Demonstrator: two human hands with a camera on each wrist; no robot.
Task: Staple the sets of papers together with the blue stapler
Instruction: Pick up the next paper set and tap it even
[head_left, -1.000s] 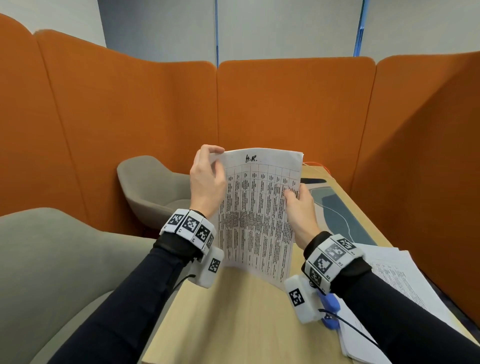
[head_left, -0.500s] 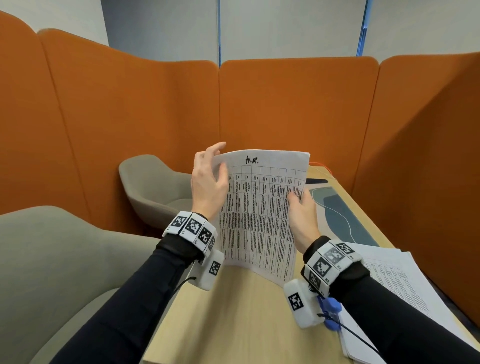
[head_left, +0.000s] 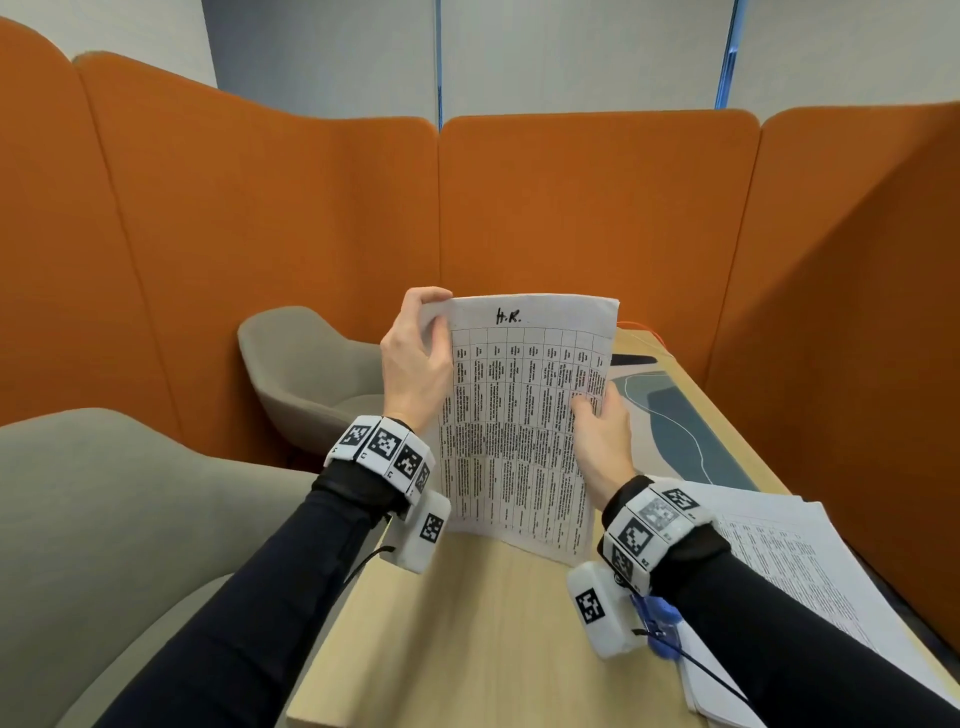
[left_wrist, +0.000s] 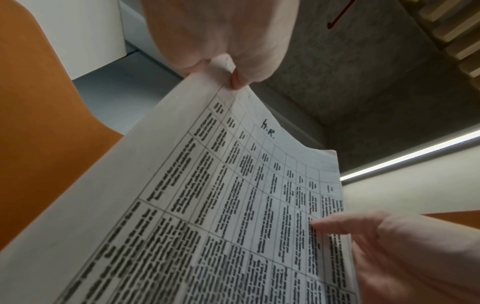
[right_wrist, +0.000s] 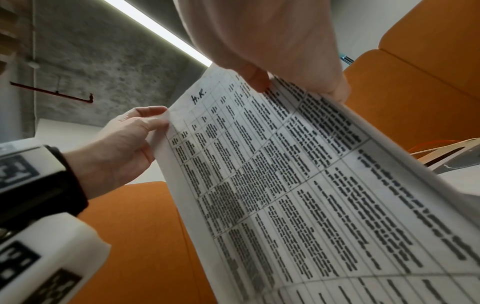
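Observation:
A set of printed papers (head_left: 519, 415) marked "H.R." stands upright, its bottom edge on the wooden table (head_left: 467, 623). My left hand (head_left: 415, 358) pinches its top left corner between thumb and fingers. My right hand (head_left: 597, 421) grips the right edge about halfway up, thumb on the front. The left wrist view shows the same papers (left_wrist: 233, 205) and the pinch (left_wrist: 228, 70) up close. The right wrist view shows the papers (right_wrist: 298, 174) under my right hand (right_wrist: 272, 78). The blue stapler (head_left: 657, 626) lies on the table below my right wrist, mostly hidden by the wrist camera.
A stack of more printed papers (head_left: 789, 571) lies on the table at the right. A blue and grey mat (head_left: 670, 415) covers the far part of the table. Orange partition walls (head_left: 571, 234) surround the booth. Grey chairs (head_left: 306, 374) stand to the left.
My left fingers opened briefly, then closed again on the top left corner. The papers have stayed upright on the table, and my right hand has kept its hold on the right edge.

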